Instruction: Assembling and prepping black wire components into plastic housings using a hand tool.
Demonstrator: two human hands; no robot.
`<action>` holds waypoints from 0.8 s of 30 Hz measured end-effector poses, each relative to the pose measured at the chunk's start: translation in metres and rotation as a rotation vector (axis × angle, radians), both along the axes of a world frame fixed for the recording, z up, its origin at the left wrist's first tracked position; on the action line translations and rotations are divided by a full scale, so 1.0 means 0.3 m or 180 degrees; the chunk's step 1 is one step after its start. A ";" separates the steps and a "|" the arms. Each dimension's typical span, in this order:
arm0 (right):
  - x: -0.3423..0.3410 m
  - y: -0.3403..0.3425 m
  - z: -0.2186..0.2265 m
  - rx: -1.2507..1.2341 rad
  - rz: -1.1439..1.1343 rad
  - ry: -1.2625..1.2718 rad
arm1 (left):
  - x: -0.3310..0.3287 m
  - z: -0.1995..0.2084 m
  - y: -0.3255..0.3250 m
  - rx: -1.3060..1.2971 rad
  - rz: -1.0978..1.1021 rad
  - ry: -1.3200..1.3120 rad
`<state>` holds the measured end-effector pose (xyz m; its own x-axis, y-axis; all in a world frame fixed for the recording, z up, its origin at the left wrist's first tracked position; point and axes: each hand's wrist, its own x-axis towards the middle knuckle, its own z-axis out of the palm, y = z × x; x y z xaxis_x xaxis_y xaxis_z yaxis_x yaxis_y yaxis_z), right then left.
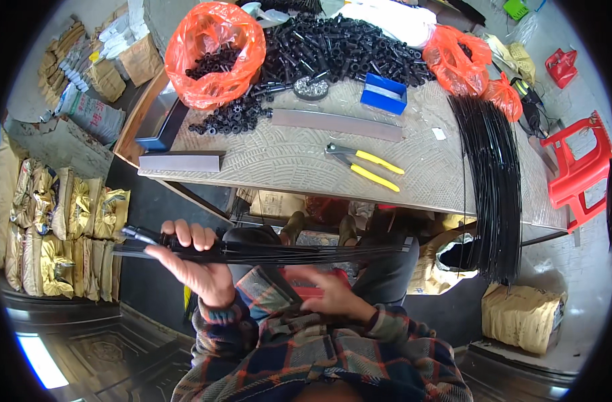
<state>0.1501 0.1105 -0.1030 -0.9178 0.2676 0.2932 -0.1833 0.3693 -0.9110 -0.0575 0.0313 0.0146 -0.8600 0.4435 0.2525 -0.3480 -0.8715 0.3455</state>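
My left hand [197, 264] is closed round one end of a bundle of long thin black rods [299, 254]. Dark tubular fittings [142, 234] stick out past its fingers on the left. The bundle lies level across my lap, in front of the table, its far end reaching toward my right knee. Just below the rods, apart from them, my right hand [333, 293] is open, slightly blurred, with nothing seen in it. On the table lie pliers [366, 167] with yellow handles and a metal strip [336, 125].
Black plastic parts [346, 50] are heaped at the table's back, beside an orange-red bag [215, 57]. A blue box [384, 94] stands before the heap. More black rods [490, 187] overhang the table's right front edge. A red stool [579, 167] stands right; packed sacks [65, 228] line the left.
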 end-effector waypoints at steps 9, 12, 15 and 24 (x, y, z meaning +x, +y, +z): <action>0.045 0.165 0.345 -0.1716 -0.0937 0.2657 | 0.224 -0.427 0.114 -0.1620 -0.2544 -0.1358; 0.004 0.170 0.261 -0.1261 -0.1519 0.1672 | 0.284 -0.404 -0.006 -0.3036 -0.3197 0.2011; -0.042 0.119 0.087 -0.0952 -0.1007 0.0762 | 0.255 -0.167 0.013 -0.2359 -0.1636 0.2213; -0.081 0.041 0.079 -0.1791 -0.0404 0.0626 | 0.209 -0.036 0.056 -0.2104 -0.1348 0.3023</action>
<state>0.1257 0.1228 -0.0793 -0.8116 0.5345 0.2359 -0.3541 -0.1289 -0.9263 0.0053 0.0479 0.0039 -0.2150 0.9226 0.3202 0.0694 -0.3126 0.9473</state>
